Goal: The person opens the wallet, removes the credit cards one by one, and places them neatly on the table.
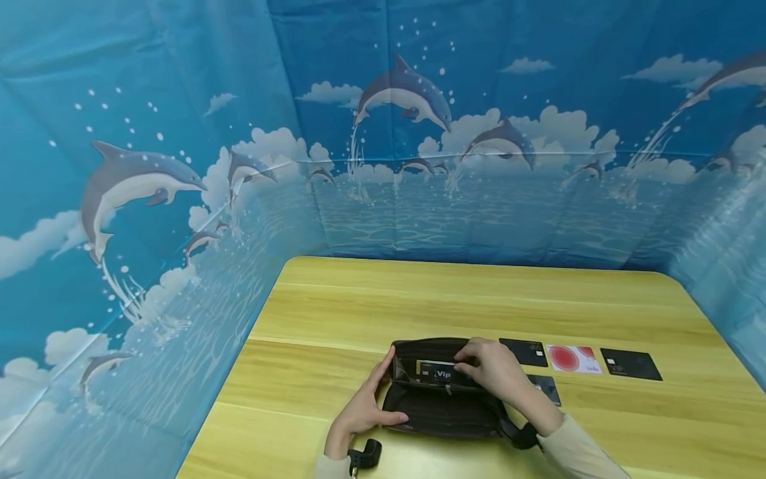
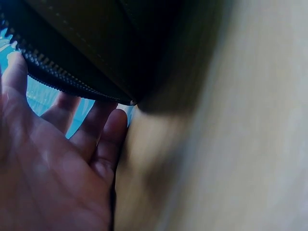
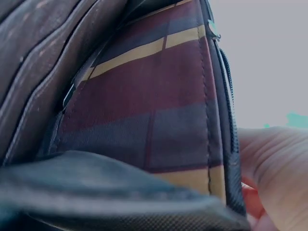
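A dark zip-around wallet [image 1: 443,416] lies spread wide on the wooden table. At its left end, my left hand [image 1: 365,406] holds it, thumb on the near panel and fingers behind the far one. The left wrist view shows those fingers [image 2: 113,132] along the outside of the toothed zipper edge [image 2: 62,77]. A dark VIP card [image 1: 441,374] pokes out of the inner pocket, a gold-edged card just behind it. My right hand [image 1: 497,369] pinches at the card's right end, fingertips partly hidden. In the right wrist view the striped divider [image 3: 144,106] hides most of that hand [image 3: 284,178].
Right of the wallet lie a black card [image 1: 523,352], a white card with a red circle [image 1: 565,358] and another black card [image 1: 631,364]. A dark card [image 1: 547,387] sits partly under my right forearm. A dolphin-print curtain [image 1: 395,213] surrounds the table [image 1: 335,306].
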A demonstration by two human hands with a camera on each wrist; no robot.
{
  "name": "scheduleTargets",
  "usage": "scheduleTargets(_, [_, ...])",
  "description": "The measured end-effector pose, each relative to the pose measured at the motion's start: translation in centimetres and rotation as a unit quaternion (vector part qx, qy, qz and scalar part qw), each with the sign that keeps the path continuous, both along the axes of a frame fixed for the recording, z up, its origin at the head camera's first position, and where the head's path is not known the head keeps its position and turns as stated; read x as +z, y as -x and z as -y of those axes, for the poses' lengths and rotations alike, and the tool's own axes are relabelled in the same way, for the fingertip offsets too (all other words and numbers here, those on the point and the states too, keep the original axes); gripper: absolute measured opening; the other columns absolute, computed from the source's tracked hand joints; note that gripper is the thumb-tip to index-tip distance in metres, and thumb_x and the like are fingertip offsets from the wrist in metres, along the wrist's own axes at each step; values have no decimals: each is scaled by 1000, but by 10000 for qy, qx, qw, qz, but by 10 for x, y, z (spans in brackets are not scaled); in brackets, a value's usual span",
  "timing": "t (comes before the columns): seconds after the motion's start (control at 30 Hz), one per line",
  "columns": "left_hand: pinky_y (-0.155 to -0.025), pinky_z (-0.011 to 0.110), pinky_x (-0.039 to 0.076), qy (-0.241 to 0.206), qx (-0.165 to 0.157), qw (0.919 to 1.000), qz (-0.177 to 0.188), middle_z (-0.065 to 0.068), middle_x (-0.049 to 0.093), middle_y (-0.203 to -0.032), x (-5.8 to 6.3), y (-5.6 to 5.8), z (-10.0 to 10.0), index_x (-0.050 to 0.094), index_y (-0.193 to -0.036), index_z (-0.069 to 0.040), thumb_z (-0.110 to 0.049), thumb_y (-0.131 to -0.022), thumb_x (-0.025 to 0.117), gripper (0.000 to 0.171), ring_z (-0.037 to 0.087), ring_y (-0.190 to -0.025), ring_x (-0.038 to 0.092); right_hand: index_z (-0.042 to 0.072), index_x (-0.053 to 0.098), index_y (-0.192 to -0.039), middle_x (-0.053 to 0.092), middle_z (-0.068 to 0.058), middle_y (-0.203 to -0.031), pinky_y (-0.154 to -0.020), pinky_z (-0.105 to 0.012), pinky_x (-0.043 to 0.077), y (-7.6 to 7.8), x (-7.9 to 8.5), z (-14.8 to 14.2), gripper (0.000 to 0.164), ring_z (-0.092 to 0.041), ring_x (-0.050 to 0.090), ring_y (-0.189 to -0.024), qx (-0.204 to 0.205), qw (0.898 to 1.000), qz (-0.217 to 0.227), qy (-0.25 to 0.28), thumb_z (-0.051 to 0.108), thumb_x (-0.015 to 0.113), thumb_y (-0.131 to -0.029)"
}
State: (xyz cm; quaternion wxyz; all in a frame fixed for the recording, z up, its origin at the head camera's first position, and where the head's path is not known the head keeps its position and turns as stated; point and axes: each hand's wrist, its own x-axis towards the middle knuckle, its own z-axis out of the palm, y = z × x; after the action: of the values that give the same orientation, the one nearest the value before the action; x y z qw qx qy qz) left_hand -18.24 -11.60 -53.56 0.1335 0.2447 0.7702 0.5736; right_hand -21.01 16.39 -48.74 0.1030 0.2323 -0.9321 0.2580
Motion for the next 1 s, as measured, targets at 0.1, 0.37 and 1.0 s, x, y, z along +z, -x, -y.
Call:
scheduleTargets(0.1, [-108,48,22,-15,-13,10000,16,8,6,-156,-1,0,0,7,-155,-23,-13,-76,81,108,26,-139,17,18,74,-80,60,12,-76,-52,-22,44,0,-3,-3,8,1,52,-60,110,9995,93,284,13,80,-77])
scheduleTargets(0.37, [-108,46,23,-32,0,10000,0,7,5,-156,-2,1,1,8,-155,-23,-13,-76,81,108,24,-139,17,21,73,-78,59,15,-74,-51,-21,43,2,-3,-6,8,3,50,-57,205,9985,253,445,15,79,-78])
scheduleTargets(1.0, [-107,49,24,-118,8,9999,29,6,8,-156,-2,1,1,10,-155,-22,-11,-76,81,107,24,-138,19,12,73,-73,49,11,-63,-47,-23,37,3,-1,2,9,-3,41,-52,-207,9992,314,-103,12,81,-74])
